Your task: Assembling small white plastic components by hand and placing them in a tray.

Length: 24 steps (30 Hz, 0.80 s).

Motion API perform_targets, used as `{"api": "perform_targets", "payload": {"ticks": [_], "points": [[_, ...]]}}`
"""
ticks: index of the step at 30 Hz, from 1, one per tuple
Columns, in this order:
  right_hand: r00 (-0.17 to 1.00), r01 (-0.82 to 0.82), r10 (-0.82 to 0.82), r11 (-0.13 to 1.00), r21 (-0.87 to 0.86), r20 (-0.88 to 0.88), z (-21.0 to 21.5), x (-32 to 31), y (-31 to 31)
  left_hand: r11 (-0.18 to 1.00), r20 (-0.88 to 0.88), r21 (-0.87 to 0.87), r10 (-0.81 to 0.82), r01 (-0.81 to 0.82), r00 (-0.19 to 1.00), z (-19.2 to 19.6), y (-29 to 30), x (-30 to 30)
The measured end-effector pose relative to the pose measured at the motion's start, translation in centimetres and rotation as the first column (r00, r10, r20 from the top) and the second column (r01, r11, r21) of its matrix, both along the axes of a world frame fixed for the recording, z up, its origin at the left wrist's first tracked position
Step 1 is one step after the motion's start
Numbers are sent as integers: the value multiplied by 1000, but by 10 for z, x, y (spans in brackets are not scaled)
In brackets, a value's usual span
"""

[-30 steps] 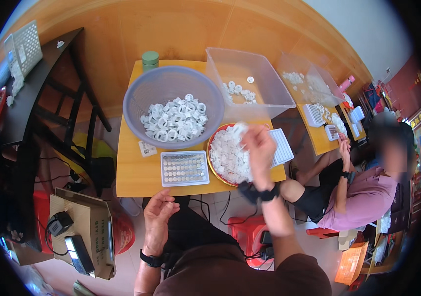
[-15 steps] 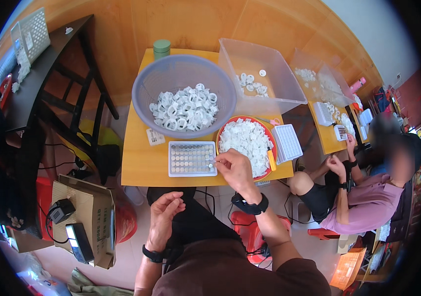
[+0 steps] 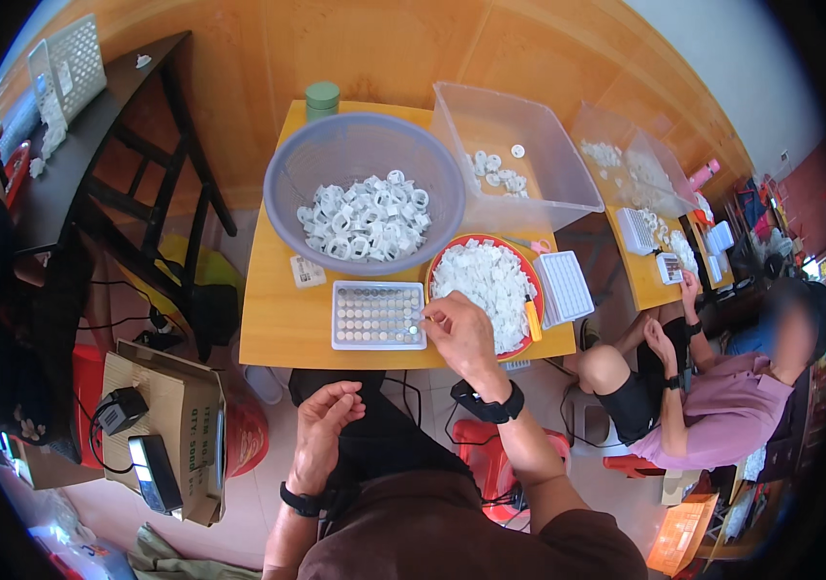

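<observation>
My right hand (image 3: 461, 334) reaches over the right edge of a white tray (image 3: 335, 340), its thumb and fingers pinched together. Whatever is between those fingertips is too small to name. Rows of small silvery discs (image 3: 372, 311) fill the tray, and a brighter one (image 3: 413, 330) lies right by the fingertips. My left hand (image 3: 329, 425) is raised above my lap, in front of the table edge, with thumb and fingers drawn together; anything in them is hidden. Beside my right hand, a red round tray (image 3: 536, 340) holds a heap of small white plastic pieces (image 3: 481, 280) and a yellow-handled tool (image 3: 533, 320).
A grey-purple basin (image 3: 282, 227) of white ring-shaped parts (image 3: 367, 215) stands behind the tray. Around it are a clear bin (image 3: 568, 184), a green canister (image 3: 322, 98) and a stacked white tray (image 3: 565, 286). A co-worker (image 3: 722, 401) sits at the right; a cardboard box (image 3: 202, 416) is at lower left.
The whole view has shifted slightly. My right hand stays at the tray's right edge, and my left hand has barely moved, its fingers still drawn together.
</observation>
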State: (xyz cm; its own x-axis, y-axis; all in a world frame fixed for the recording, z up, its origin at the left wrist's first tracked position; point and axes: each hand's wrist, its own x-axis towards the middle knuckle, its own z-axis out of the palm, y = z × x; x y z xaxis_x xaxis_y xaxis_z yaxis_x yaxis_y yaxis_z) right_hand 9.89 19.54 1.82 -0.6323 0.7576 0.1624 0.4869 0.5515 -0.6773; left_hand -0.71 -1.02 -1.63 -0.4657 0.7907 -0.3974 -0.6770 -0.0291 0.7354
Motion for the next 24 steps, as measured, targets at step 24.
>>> {"api": "perform_targets", "payload": {"ticks": [24], "points": [[988,-151,149,982,-111,-31,-1,-118,104,999,15,35,1,-2,1000,5,-17,10]]}}
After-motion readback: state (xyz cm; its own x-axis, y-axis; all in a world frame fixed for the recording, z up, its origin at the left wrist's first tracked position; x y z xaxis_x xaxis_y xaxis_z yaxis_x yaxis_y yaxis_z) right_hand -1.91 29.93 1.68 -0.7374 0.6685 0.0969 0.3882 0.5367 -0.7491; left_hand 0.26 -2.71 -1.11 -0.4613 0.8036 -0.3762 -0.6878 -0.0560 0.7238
